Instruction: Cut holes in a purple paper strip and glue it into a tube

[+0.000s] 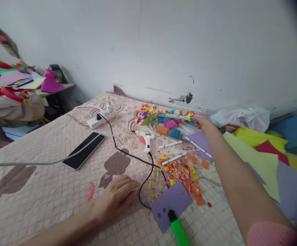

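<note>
My left hand (121, 191) rests on the tablecloth at the lower middle, palm down with loosely bent fingers, holding nothing visible. Stretched far to the back right, my right hand (201, 122) has its fingers closed at the end of a light blue stick (175, 116) trimmed with small paper flowers; the fingertips are partly hidden. A bunch of colourful paper flowers (145, 114) lies left of the stick. Between my hands are a white hot glue gun (147, 139), white-barrelled markers (174, 159) and a heap of paper scraps (180, 172).
A green-handled tool (179, 232) lies over a purple card (175, 201) in front. Black cord crosses the table from the power strip (102, 119). A smartphone (84, 150) is at left, with a pale cable over it. Coloured sheets (256, 164) and a plastic bag (240, 119) lie right.
</note>
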A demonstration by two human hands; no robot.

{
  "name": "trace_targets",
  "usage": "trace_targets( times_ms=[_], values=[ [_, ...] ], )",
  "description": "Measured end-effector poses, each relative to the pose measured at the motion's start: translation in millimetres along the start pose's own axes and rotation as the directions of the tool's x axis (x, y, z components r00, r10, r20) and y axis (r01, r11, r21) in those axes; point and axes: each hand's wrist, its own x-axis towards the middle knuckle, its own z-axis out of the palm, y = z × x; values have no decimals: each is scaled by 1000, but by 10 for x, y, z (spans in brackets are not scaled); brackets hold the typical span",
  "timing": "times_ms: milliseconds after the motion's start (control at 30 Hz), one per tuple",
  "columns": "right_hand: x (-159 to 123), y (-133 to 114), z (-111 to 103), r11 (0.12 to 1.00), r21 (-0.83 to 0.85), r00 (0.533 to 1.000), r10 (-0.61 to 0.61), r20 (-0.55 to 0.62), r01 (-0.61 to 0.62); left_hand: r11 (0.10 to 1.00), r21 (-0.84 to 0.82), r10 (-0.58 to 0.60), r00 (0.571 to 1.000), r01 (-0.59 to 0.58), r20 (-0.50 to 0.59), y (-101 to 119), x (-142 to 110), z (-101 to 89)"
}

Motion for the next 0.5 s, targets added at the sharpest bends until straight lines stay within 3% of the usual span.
trace_targets(
  times_ms=[133, 300, 400, 500],
  values=[
    [17, -33, 20, 969, 218, 992, 100, 76, -115, 1000, -3, 12, 1000, -12, 5, -13, 2, 21],
    [-95, -58, -78, 878, 467, 994, 82, 66, -103, 1000, 15, -9, 1000, 8, 11, -36, 3, 18],
    [-233, 34, -354, 815, 575, 995, 95, -3, -76, 999, 32, -11, 1000, 11, 3, -69, -7, 17],
    [-498, 275, -829, 765, 644, 988, 126, -93, -37, 999, 45, -4, 1000, 4, -1, -96, -25, 25]
  ],
)
